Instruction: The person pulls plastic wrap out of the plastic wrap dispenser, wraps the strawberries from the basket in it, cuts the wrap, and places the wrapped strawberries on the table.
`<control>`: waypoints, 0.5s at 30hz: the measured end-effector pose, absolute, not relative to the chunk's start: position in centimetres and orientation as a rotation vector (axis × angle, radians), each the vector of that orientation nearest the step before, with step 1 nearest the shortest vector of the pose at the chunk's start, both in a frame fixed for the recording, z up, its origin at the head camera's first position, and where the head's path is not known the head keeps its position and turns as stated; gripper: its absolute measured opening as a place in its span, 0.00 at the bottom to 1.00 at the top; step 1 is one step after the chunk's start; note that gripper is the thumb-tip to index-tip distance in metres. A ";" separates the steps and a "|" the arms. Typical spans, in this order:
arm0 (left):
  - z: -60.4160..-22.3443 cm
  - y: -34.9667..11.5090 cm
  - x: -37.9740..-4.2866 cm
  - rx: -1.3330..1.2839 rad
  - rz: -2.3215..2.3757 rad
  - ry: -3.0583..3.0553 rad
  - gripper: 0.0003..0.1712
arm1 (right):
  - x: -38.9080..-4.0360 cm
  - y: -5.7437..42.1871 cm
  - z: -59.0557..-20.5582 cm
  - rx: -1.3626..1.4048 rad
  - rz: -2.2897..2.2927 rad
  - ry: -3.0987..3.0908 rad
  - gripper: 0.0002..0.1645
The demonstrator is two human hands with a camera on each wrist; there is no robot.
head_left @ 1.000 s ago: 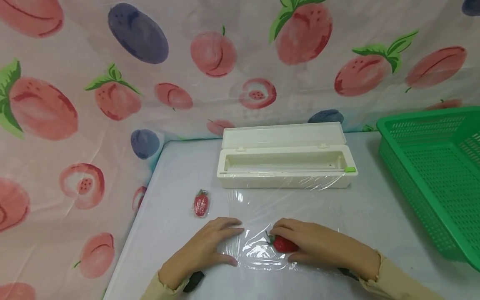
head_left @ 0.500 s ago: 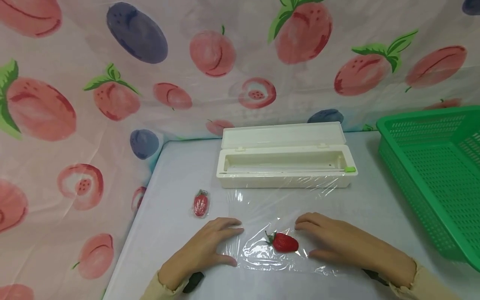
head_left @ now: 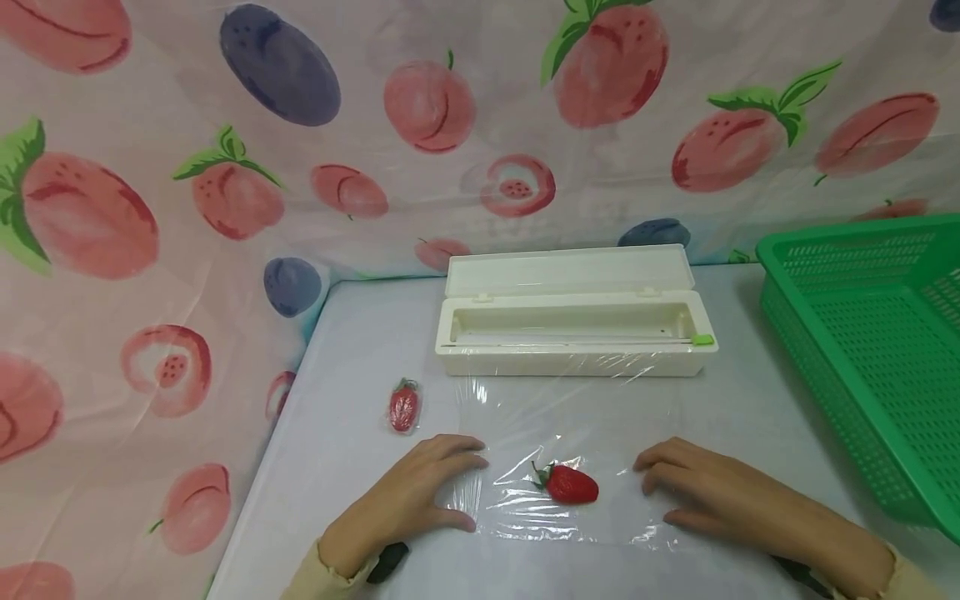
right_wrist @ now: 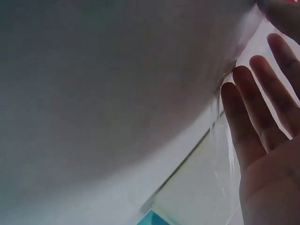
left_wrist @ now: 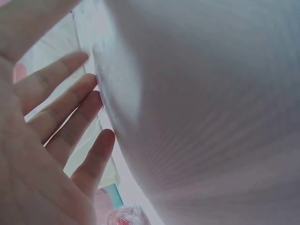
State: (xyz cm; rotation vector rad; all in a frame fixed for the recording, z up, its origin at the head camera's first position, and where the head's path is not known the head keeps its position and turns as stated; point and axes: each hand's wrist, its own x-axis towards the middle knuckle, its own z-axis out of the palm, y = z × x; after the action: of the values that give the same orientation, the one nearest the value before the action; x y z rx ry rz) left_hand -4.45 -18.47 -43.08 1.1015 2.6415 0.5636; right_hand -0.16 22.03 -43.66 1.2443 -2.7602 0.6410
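Observation:
A red strawberry point(head_left: 572, 484) with a green stem lies on a sheet of clear plastic wrap point(head_left: 555, 417), which runs toward me from a white wrap dispenser box point(head_left: 577, 363). At the sheet's left edge my left hand point(head_left: 420, 483) rests, fingers extended and thumb apart. My right hand point(head_left: 712, 492) is by the right edge, loosely bent and away from the strawberry. The left wrist view shows the left fingers point(left_wrist: 70, 105) spread against the white surface. Straight fingers point(right_wrist: 251, 103) of the right hand meet the surface beside the film in the right wrist view.
A second strawberry point(head_left: 404, 407), wrapped in film, lies on the white table point(head_left: 352, 333) to the left. The dispenser's lid point(head_left: 570, 271) stands raised, with a green slider point(head_left: 702, 339) at the right end. A green plastic basket point(head_left: 832, 375) occupies the right side.
My right hand has let go of the strawberry and moved right to the edge of the wrap. The strawberry stays on the film, and my left hand keeps its place.

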 end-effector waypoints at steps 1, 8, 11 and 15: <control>-43.1 -18.5 -4.4 1.105 0.571 2.643 0.32 | -0.1 22.2 -43.8 1.250 0.649 -2.749 0.27; -43.0 -18.6 -4.5 1.101 0.603 2.614 0.15 | 0.2 23.1 -44.3 1.296 0.714 -2.723 0.23; -43.0 -18.9 -4.5 1.088 0.621 2.582 0.15 | 0.4 23.6 -44.4 1.308 0.742 -2.776 0.21; -42.9 -19.4 -4.6 1.052 0.651 2.513 0.20 | 0.7 24.4 -44.4 1.309 0.801 -2.850 0.23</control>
State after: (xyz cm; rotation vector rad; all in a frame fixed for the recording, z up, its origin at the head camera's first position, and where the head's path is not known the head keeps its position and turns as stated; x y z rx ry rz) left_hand -4.56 -19.45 -42.91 1.0524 2.5133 0.6505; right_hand 0.70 24.37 -44.39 1.3088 -2.8503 0.8006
